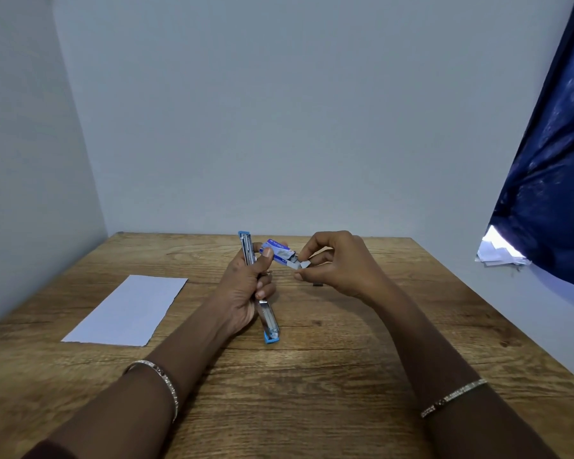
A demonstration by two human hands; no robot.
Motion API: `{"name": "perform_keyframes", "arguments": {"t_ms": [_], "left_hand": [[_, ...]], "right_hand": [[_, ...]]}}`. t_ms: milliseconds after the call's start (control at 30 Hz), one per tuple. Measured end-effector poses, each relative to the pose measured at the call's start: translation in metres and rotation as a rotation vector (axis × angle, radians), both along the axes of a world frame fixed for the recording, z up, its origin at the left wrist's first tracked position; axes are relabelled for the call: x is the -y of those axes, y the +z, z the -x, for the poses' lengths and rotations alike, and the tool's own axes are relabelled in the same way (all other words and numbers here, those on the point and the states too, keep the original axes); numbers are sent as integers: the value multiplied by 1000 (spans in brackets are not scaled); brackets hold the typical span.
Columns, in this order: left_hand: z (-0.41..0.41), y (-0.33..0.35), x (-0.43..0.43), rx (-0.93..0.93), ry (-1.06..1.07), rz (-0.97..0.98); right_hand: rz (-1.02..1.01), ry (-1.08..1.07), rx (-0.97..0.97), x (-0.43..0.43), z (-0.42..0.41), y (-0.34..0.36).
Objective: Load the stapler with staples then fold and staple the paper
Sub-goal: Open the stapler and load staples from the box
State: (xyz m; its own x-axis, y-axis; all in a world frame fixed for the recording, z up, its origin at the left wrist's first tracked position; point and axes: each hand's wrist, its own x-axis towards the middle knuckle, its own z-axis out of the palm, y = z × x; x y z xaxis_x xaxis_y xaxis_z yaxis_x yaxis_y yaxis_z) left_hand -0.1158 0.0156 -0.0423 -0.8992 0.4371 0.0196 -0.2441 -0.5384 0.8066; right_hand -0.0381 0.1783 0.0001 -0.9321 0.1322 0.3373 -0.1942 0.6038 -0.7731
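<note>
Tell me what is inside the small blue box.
The staple box, held with the opened stapler in the left hand, is open at the end where the right hand pinches a pale grey piece. Flap or staples, I cannot tell; the interior is hidden.

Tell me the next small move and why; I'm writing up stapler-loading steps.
Probably pull a strip of staples out of the box. The left hand holds the stapler swung open together with the box, its end flap is open, and the fingers of the right hand pinch at that opening.
</note>
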Motion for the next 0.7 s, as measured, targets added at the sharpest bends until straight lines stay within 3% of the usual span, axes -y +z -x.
{"name": "perform_keyframes", "arguments": {"t_ms": [233, 500, 700], "left_hand": [[-1, 1, 1, -21, 4, -3], [0, -1, 0, -60, -11, 50], [2, -4, 1, -75, -5, 61]], "right_hand": [[156, -36, -76, -5, 2, 0], [-139, -90, -78, -6, 5, 0], [-166, -57, -30, -5, 4, -1]]}}
